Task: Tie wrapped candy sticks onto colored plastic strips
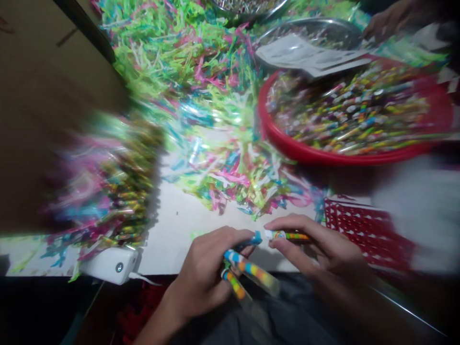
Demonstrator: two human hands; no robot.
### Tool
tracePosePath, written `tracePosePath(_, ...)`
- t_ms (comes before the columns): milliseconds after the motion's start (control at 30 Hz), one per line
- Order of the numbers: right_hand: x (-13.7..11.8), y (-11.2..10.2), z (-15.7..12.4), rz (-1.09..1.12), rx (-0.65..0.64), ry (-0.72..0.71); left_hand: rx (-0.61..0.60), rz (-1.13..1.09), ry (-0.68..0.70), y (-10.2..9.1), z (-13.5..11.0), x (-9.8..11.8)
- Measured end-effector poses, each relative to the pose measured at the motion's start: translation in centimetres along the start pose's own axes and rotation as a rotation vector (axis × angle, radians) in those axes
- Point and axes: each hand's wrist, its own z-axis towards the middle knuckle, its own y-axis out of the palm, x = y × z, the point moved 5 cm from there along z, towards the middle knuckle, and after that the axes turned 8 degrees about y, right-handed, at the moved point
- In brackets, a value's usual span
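At the near edge of the white table [179, 220], my left hand [204, 273] is closed round several clear tubes of coloured candy [251, 273], which stick out toward me. My right hand [316, 254] pinches one more candy tube [287, 235], its end meeting the left hand's fingertips. Both hands touch at the tube's white tip. A red basin [287, 143] full of the same candy tubes stands just beyond the right hand.
Shredded coloured plastic strips [201, 86] cover the table's middle and back. A blurred bundle of packed tubes [108, 182] lies at the left, above a small white device [115, 266]. A red mesh basket [362, 225] sits right. Metal bowls [312, 31] and another person's hand [391, 21] are at the back.
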Motion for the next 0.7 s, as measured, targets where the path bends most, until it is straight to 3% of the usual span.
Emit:
tracePosePath(100,-0.2,0.0,-0.1,-0.051,0.023,-0.065,-0.027,0.289,0.165,0.3,0.4,1.2)
tracePosePath(267,-0.4,0.0,-0.1,-0.212,0.018,-0.291,-0.058,0.547,0.241,0.6,0.4,1.9)
tracePosePath(467,-0.9,0.5,-0.2,-0.371,0.035,-0.518,-0.082,0.672,0.298,0.6,0.1,1.9)
tracePosePath(700,-0.2,1.4,-0.3,-0.317,0.013,-0.509,-0.094,0.622,0.293,0.5,0.0,1.4)
